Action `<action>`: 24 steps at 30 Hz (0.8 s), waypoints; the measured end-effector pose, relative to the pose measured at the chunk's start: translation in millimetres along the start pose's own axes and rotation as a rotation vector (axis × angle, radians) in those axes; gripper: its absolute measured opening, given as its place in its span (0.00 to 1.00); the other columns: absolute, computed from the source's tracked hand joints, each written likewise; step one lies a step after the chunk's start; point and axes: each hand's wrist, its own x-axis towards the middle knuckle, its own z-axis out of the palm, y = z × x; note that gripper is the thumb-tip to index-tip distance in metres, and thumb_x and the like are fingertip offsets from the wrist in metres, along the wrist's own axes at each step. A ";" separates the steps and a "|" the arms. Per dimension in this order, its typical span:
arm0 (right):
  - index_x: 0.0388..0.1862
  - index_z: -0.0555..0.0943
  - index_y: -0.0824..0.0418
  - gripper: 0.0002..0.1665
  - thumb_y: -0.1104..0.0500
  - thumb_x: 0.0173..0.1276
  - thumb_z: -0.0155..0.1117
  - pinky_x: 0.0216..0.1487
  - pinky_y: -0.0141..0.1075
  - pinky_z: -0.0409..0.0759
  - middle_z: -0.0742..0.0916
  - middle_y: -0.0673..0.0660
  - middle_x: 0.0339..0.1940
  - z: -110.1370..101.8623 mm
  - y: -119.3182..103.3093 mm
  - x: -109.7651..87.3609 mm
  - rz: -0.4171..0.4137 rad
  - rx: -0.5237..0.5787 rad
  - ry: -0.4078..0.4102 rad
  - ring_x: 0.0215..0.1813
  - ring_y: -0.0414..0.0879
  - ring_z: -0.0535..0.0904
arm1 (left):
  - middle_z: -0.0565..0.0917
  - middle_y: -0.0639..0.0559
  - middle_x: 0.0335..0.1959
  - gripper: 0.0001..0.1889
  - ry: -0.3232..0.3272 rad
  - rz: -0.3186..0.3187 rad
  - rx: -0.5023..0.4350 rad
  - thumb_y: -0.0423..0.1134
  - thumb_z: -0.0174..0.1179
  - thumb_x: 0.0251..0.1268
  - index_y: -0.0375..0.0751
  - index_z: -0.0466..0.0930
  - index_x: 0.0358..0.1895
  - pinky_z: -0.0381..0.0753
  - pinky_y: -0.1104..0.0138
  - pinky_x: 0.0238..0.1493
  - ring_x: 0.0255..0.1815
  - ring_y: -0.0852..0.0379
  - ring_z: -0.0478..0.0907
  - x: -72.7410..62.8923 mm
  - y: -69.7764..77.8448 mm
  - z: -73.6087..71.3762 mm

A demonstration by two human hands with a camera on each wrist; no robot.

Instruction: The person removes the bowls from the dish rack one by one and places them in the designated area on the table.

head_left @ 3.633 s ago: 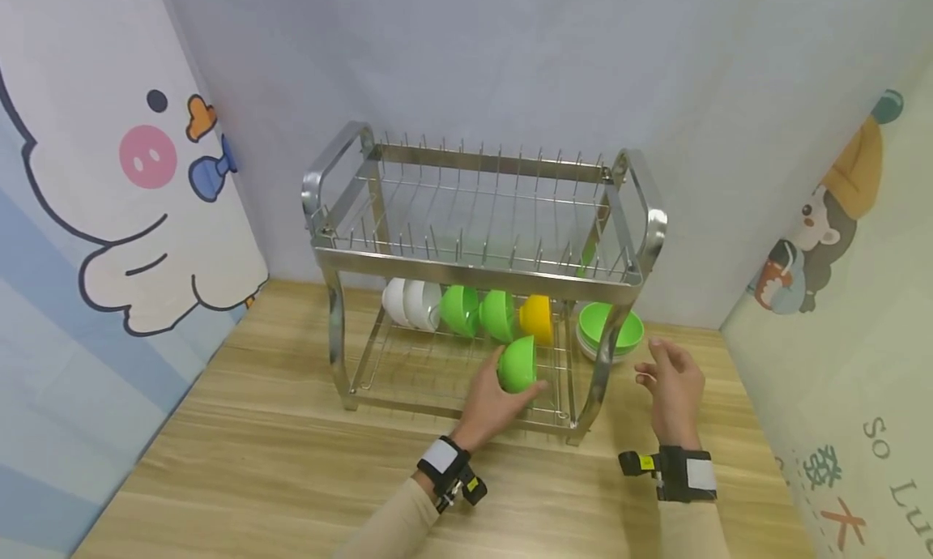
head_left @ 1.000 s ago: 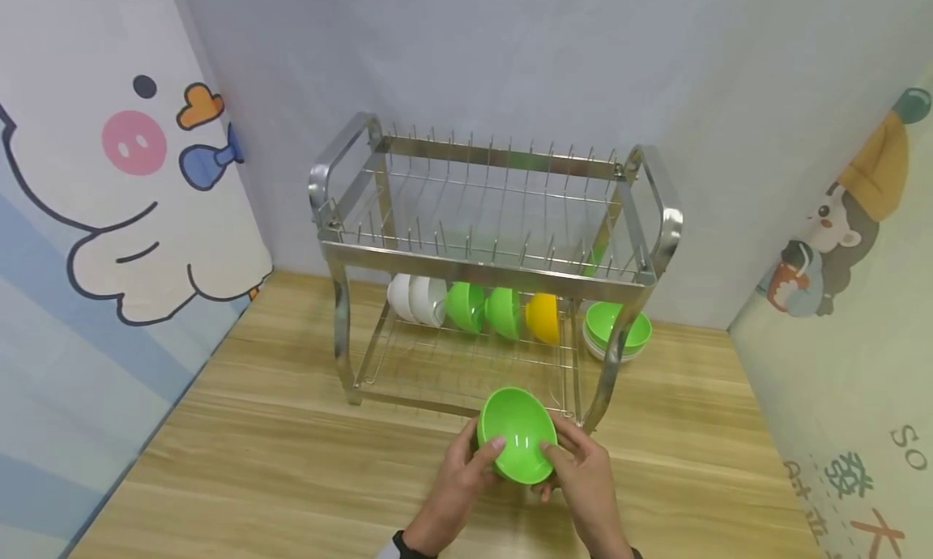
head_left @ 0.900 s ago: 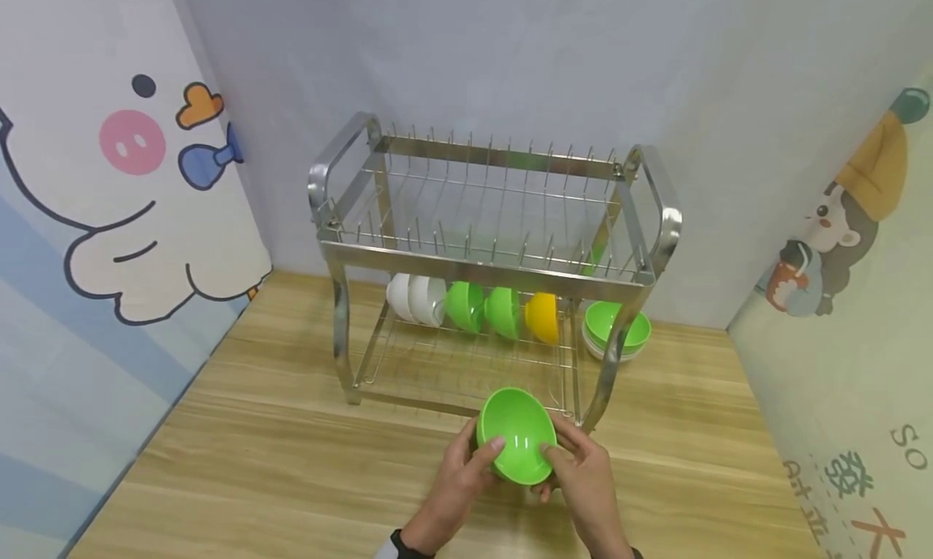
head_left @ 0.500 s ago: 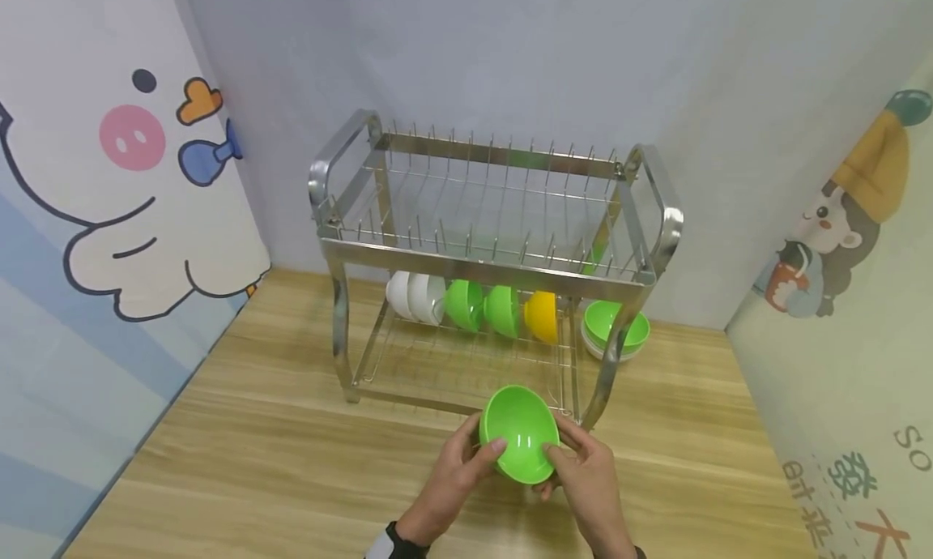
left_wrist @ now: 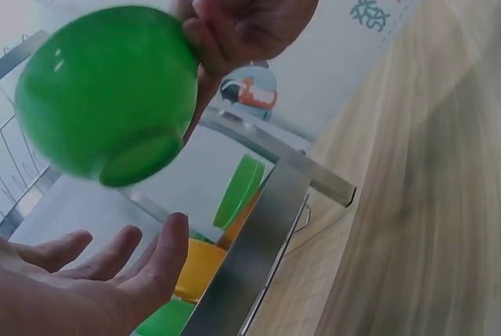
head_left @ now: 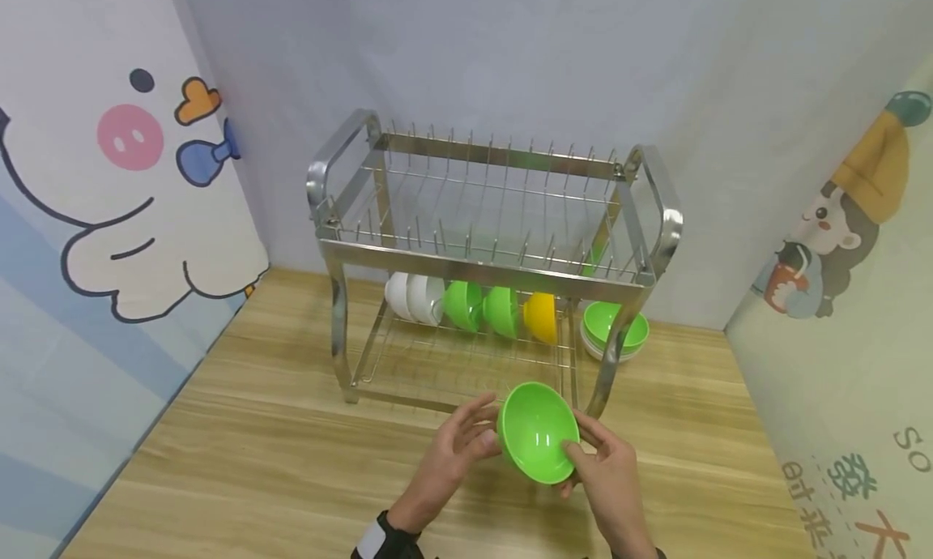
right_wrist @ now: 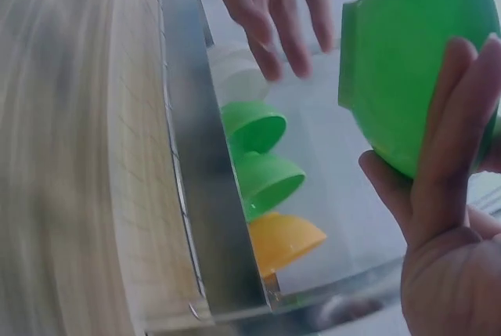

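Observation:
A green bowl (head_left: 538, 434) is tilted with its inside facing the head camera, in front of the rack. My right hand (head_left: 605, 470) pinches its right rim, thumb inside and fingers behind. Just left of the bowl is my left hand (head_left: 450, 455), its fingers loosely extended and holding nothing. The left wrist view shows a gap between the left hand (left_wrist: 102, 281) and the green bowl (left_wrist: 109, 93), whose foot ring faces that camera. From the right wrist, the right hand's fingers (right_wrist: 450, 140) support the bowl's outer wall.
The two-tier metal dish rack (head_left: 481, 261) stands behind the hands. Along its lower shelf sit white bowls (head_left: 425, 298), green bowls (head_left: 500, 311) and a yellow bowl (head_left: 540, 317) on their sides. Right of it, a green bowl (head_left: 615, 326) is stacked on white on the wooden table (head_left: 255, 445).
The left hand earlier lifted the green bowl off the lower shelf, and both hands then held it. Now the left hand has let go, and the right hand has moved it slightly right.

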 end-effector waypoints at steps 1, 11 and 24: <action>0.71 0.75 0.71 0.31 0.75 0.68 0.60 0.19 0.32 0.84 0.82 0.72 0.67 -2.5 -0.7 -0.3 -0.003 -0.006 0.007 0.21 0.44 0.84 | 0.65 0.27 0.78 0.37 0.008 0.005 0.000 0.46 0.56 0.81 0.34 0.53 0.83 0.83 0.62 0.69 0.76 0.32 0.70 0.2 0.4 -1.7; 0.70 0.74 0.74 0.27 0.75 0.71 0.58 0.15 0.29 0.81 0.89 0.36 0.48 -33.9 -7.3 -0.9 -0.038 -0.002 0.116 0.17 0.41 0.82 | 0.69 0.28 0.76 0.32 0.113 0.070 0.003 0.41 0.55 0.81 0.35 0.58 0.80 0.84 0.62 0.68 0.74 0.30 0.71 3.3 3.9 -17.7; 0.70 0.74 0.71 0.26 0.75 0.74 0.57 0.14 0.29 0.79 0.91 0.35 0.44 -66.3 -13.5 1.4 -0.020 0.027 0.257 0.16 0.42 0.82 | 0.71 0.30 0.74 0.29 0.271 0.101 0.067 0.36 0.54 0.81 0.33 0.61 0.79 0.83 0.67 0.67 0.73 0.42 0.76 9.0 13.2 -45.8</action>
